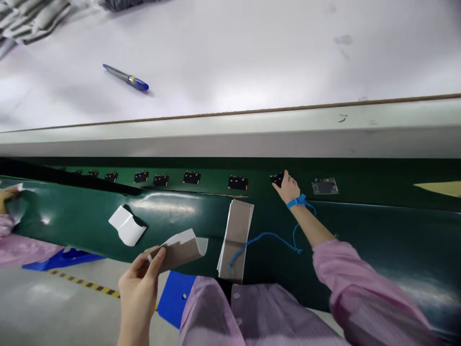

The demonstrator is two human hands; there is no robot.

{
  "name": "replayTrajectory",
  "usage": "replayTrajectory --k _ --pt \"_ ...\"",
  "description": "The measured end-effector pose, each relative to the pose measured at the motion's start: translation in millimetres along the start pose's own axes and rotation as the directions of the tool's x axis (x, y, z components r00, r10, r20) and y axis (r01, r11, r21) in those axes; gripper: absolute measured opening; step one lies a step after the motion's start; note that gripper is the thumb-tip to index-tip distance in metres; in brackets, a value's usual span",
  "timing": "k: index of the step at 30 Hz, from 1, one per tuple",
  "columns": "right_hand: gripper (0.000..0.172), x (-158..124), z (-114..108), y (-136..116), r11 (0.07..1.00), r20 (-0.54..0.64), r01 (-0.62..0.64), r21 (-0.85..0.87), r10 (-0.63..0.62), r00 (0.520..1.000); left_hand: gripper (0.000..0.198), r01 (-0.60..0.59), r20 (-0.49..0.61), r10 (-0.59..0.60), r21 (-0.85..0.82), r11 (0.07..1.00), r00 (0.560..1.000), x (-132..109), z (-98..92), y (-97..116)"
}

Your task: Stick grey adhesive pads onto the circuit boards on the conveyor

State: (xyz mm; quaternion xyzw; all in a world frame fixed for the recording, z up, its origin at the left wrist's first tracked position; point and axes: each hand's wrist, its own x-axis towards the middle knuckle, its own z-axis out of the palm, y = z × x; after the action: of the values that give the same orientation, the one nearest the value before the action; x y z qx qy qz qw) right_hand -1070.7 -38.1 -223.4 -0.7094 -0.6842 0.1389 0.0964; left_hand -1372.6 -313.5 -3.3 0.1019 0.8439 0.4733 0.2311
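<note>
Between the thumb and fingers of my left hand (142, 276) is a grey-brown sheet of film (180, 254) with a white, curling backing. My right hand (287, 187) reaches onto the green belt, its fingers closed at the edge of a small black circuit board (277, 179) that they partly cover. A blue wrist strap (296, 201) circles that wrist, and its coiled cord (266, 234) runs back over a stack of grey-brown sheets (236, 230). Right of this hand lies a circuit board with a large grey chip area (325, 186). To its left is another black circuit board (238, 182).
Several more black boards lie leftward along the belt (212, 185). A crumpled white paper (127, 226) rests on the green ledge. A raised white shelf (230, 129) runs behind, bearing a blue pen (126, 77). Another person's hand (9, 193) is at far left.
</note>
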Motion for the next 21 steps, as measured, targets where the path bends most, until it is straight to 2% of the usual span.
replayTrajectory --k 4,7,9,11,13,16,18,21 --pt "0.044 11 -19 40 0.998 -0.023 -0.047 0.034 0.048 0.999 0.038 0.143 -0.037 -0.149 -0.127 0.982 0.988 -3 5.2 7" --pt "0.044 10 -27 58 0.991 -0.065 -0.128 0.044 0.131 0.989 0.037 0.177 -0.023 -0.184 -0.189 0.966 0.983 -4 8.5 9" --pt "0.046 3 -26 55 0.982 -0.119 -0.187 0.037 0.190 0.975 0.037 0.173 0.001 -0.176 -0.172 0.970 0.984 -3 9.0 7" --pt "0.050 -9 -21 32 0.972 -0.175 -0.229 0.044 0.233 0.957 0.037 0.157 0.025 -0.155 -0.128 0.979 0.988 -4 9.9 5" --pt "0.051 -21 -11 -9 0.974 -0.166 -0.210 0.081 0.221 0.961 0.036 0.117 0.053 -0.112 -0.103 0.988 0.992 -5 12.4 3" --pt "0.067 -36 12 -85 0.987 -0.005 -0.067 0.147 0.068 0.998 0.034 0.039 0.091 -0.028 -0.113 0.993 0.995 -9 17.3 1" --pt "0.080 -41 28 -124 0.989 0.071 -0.051 0.137 0.042 0.997 0.034 -0.009 0.107 0.019 -0.092 0.996 0.994 -12 17.6 -2" --pt "0.087 -42 43 -147 0.993 0.097 -0.076 0.088 0.068 0.993 0.037 -0.030 0.109 0.032 -0.020 0.999 0.993 -13 11.0 -8"
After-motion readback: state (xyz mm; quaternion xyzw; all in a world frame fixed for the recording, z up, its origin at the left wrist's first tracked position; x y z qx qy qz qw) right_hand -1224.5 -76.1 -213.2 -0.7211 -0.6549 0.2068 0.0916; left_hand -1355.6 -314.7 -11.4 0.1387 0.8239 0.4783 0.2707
